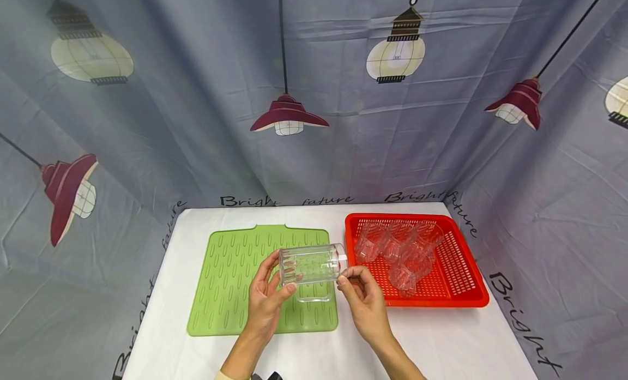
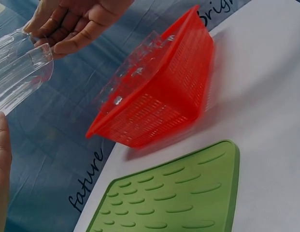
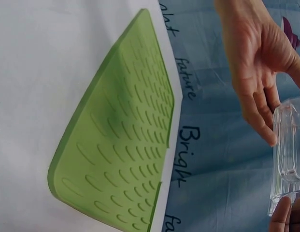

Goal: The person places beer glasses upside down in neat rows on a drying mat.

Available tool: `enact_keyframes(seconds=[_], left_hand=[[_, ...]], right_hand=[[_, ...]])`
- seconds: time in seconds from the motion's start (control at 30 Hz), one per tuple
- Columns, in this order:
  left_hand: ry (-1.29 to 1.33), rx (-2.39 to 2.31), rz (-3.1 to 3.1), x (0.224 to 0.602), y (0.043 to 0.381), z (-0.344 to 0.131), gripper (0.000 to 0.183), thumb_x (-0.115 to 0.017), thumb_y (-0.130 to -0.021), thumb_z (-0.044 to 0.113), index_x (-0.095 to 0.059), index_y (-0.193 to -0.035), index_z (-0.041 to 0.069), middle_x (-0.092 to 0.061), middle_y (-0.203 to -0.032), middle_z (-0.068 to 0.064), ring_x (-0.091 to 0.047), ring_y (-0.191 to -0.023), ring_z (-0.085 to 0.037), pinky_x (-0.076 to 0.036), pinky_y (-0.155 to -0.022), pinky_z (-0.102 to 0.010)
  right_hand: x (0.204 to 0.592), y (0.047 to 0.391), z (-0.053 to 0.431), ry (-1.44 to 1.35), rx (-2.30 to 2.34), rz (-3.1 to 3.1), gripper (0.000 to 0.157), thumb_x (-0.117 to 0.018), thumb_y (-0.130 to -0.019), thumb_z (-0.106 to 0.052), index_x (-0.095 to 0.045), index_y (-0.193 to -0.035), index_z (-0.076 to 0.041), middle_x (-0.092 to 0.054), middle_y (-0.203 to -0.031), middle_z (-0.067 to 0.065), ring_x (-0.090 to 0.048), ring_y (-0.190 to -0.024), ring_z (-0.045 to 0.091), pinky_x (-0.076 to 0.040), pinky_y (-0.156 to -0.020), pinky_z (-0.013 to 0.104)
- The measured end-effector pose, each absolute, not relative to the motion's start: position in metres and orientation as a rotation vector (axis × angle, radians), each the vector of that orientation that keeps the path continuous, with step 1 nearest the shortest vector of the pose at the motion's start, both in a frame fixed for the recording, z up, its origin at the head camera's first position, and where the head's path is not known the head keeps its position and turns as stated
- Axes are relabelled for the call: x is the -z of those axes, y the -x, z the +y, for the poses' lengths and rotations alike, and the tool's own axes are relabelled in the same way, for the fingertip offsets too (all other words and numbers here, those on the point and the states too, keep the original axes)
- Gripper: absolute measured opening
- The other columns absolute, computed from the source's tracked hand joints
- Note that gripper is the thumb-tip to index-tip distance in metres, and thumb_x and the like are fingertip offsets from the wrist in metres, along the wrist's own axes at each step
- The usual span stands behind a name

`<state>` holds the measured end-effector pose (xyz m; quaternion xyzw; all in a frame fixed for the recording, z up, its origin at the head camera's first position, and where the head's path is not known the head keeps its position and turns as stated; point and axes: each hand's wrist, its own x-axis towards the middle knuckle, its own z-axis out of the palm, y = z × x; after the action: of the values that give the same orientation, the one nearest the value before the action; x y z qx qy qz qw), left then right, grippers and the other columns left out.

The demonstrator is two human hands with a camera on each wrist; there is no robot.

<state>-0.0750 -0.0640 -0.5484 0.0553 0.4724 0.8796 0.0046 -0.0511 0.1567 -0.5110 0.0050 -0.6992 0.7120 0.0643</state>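
Observation:
A clear glass mug (image 1: pixel 314 264) lies sideways between both hands, above the green mat's right side, its handle toward the person. My left hand (image 1: pixel 265 301) grips the mug's left end, thumb in front and fingers behind. At the other end my right hand (image 1: pixel 364 299) pinches the rim between thumb and fingers. The left wrist view shows the mug (image 2: pixel 24 72) partly cut off, with the right hand (image 2: pixel 84 21) at its rim. In the right wrist view, the left hand (image 3: pixel 256 63) touches one end of the mug (image 3: pixel 287 150).
A green drying mat (image 1: pixel 235 282) with raised ridges lies on the white table (image 1: pixel 167 309). To its right stands a red perforated basket (image 1: pixel 453 293) with several clear glass mugs (image 1: pixel 412 263) inside. A grey-blue printed curtain (image 1: pixel 319 167) surrounds the table.

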Motion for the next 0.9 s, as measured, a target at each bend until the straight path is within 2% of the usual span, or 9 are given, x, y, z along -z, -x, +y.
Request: enact_keyframes(seconds=[0.3, 0.6, 0.9], left_hand=[[-0.136, -2.752, 1.506, 0.546, 0.075, -0.066, 0.083, -0.069, -0.085, -0.014, -0.04, -0.161, 0.002, -0.047, -0.155, -0.009, -0.063, -0.136, -0.017, -0.062, -0.109, -0.037], [-0.117, -2.751, 1.531, 0.545, 0.074, -0.07, 0.083, -0.069, -0.085, -0.014, -0.04, -0.161, 0.003, -0.044, -0.158, -0.011, -0.062, -0.138, -0.019, -0.06, -0.112, -0.032], [-0.112, -2.777, 1.572, 0.548, 0.079, -0.08, 0.082, -0.069, -0.084, -0.014, -0.042, -0.16, 0.002, -0.051, -0.15, -0.004, -0.064, -0.132, -0.015, -0.064, -0.102, -0.025]], right_hand=[[0.51, 0.051, 0.155, -0.032, -2.17, -2.102, 0.016, -0.067, -0.103, 0.002, -0.058, -0.114, 0.009, -0.064, -0.103, -0.001, -0.067, -0.093, 0.006, -0.062, -0.085, 0.015], [0.512, 0.052, 0.158, -0.059, -2.141, -2.111, 0.015, -0.066, -0.102, 0.005, -0.058, -0.114, 0.01, -0.064, -0.104, -0.004, -0.067, -0.094, 0.006, -0.061, -0.085, 0.016], [0.512, 0.053, 0.164, -0.022, -2.104, -2.099, 0.015, -0.067, -0.102, 0.005, -0.06, -0.114, 0.009, -0.066, -0.104, -0.001, -0.068, -0.093, 0.005, -0.061, -0.083, 0.016]])
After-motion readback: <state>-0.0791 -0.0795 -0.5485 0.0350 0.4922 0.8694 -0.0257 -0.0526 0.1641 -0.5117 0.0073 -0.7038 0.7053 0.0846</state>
